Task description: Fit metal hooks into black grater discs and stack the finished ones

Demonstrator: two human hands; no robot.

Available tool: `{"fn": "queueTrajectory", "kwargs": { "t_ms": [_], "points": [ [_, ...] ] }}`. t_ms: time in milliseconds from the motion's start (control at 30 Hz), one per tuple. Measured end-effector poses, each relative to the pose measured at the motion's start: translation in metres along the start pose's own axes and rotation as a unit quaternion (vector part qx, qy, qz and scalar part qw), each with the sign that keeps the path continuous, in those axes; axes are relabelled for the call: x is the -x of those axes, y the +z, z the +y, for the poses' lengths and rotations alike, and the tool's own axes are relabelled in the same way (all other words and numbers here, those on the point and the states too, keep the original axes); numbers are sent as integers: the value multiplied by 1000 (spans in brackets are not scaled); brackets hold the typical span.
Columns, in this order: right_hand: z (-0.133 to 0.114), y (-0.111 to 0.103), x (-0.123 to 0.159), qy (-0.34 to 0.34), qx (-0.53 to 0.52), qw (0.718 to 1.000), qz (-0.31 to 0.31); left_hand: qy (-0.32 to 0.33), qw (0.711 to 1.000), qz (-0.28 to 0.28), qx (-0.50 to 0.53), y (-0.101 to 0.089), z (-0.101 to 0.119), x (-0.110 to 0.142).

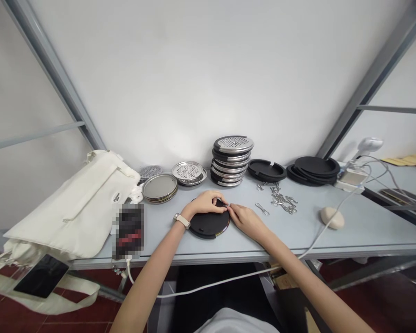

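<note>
A black round disc lies flat on the table near its front edge, with a small slot and a thin coloured strip along its rim. My left hand, a watch on its wrist, reaches over the disc with thumb and finger pinched at its upper right rim. There the fingertips of my right hand meet it, closed. A small shiny metal piece shows between the fingertips, mostly hidden; its kind is unclear. To the right lie a wire clip and a pile of metal clips.
Behind stand stacked grater discs in black rings, loose grater plates and grey round plates. Black rings and black discs sit right. A white bag is left; a white cable crosses the right edge.
</note>
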State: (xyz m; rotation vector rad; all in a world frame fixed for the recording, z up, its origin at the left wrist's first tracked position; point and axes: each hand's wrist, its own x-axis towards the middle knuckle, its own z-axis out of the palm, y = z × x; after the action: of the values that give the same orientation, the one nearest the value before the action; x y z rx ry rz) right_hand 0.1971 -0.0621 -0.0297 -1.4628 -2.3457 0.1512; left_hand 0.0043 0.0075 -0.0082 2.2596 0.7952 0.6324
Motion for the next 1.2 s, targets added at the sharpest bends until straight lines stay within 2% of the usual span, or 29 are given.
{"fn": "queueTrajectory", "kwargs": {
  "t_ms": [1200],
  "points": [
    [4, 3, 0, -35, -42, 998, 20, -19, 1000, -3, 19, -3, 6, 0]
  ]
}}
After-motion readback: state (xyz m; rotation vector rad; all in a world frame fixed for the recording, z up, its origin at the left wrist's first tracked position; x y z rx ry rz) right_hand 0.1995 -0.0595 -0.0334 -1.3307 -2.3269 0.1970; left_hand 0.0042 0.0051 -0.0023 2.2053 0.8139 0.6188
